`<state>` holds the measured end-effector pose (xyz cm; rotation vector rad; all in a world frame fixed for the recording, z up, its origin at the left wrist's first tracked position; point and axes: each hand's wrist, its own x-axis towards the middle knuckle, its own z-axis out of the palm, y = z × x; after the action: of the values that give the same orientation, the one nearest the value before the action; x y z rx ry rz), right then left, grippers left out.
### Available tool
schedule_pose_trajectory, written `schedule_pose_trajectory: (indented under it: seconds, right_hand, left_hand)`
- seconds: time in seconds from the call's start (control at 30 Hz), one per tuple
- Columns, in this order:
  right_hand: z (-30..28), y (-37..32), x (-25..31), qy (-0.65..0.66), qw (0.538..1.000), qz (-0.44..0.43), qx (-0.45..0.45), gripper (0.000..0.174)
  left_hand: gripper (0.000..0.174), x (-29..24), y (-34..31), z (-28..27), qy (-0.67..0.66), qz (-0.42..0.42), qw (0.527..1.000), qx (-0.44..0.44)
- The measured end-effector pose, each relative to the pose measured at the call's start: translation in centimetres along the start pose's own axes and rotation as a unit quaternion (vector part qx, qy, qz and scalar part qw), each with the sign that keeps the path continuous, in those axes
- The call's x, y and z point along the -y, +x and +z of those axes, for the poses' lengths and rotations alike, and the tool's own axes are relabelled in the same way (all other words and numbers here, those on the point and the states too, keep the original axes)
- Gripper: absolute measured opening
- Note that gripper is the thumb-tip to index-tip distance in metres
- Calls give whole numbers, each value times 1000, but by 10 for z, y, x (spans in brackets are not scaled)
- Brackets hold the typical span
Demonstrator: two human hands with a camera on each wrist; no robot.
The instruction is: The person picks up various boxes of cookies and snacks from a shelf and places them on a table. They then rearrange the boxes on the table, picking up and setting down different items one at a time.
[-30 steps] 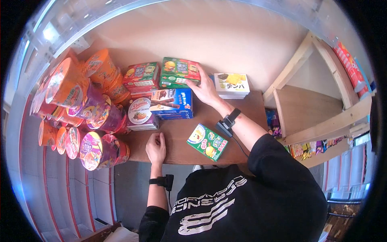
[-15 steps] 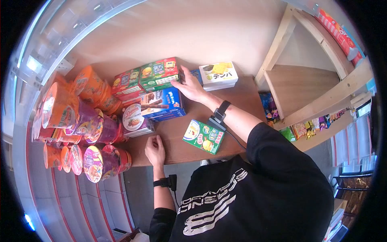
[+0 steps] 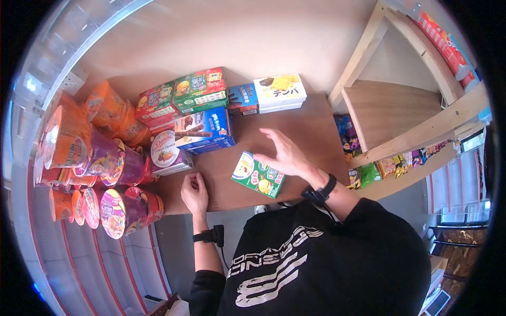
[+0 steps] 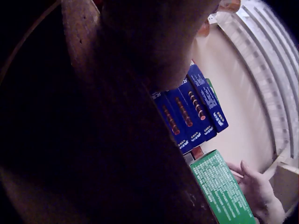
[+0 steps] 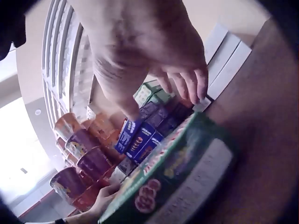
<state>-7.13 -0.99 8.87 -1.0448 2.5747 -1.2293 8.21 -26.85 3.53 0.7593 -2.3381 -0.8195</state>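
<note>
Currently, green box: lies printed face up on the brown tabletop, near the front edge; taking it as clock centre, 12 is toward the back wall.
Long axis: 10 to 4. White cartoon patch at the 10 end. Skewed to the edge, so it looks set down loose, not lined up.
Right hand: at 2, partly over the box. Fingers extended, thumb spread, grasping nothing. Thumb contact: can't tell. Spread looks wide enough to span the box, my read.
Left hand: at 9, resting by the front edge, fingers loosely curled, empty. Probably parked there as support.
Blue carton: between 10 and 11, in front of the green-red boxes.
Danisa box: between 9 and 10, just beside the carton.
Green-red boxes: at 11, side by side near the wall. Likely grouped by kind, art up so it reads.
White boxes: between 12 and 1, stacked, presumably same logic.
Noodle cups: at 9, piled, lids outward.
Wooden frame: at 2, past the tabletop end.
</note>
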Motion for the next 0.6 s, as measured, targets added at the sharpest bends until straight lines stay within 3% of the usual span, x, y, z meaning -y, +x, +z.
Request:
schedule_pose_trajectory:
  seconds: [0.17, 0.27, 0.33, 0.43, 0.47, 0.6]
  right_hand:
    - [-12, -53, 17, -48, 998, -4, 34, 98]
    - [11, -80, 20, -116, 990, -21, 71, 114]
    - [17, -83, 22, -127, 991, -24, 43, 109]
    - [18, -80, 17, -122, 992, -13, -4, 95]
    - [12, -78, 17, -120, 993, 9, 21, 94]
    - [-13, -65, -1, 6, 998, -63, -16, 100]
  left_hand:
    - [21, 2, 1, 3, -11, -16, 1000, 7]
    - [20, 5, 2, 6, -17, 25, 1000, -10]
    - [20, 2, 0, 4, -15, 0, 1000, 0]
    - [20, 6, 0, 5, -6, 29, 1000, -10]
    - [20, 8, 0, 6, -7, 46, 999, -15]
    - [20, 5, 0, 6, -8, 20, 1000, -12]
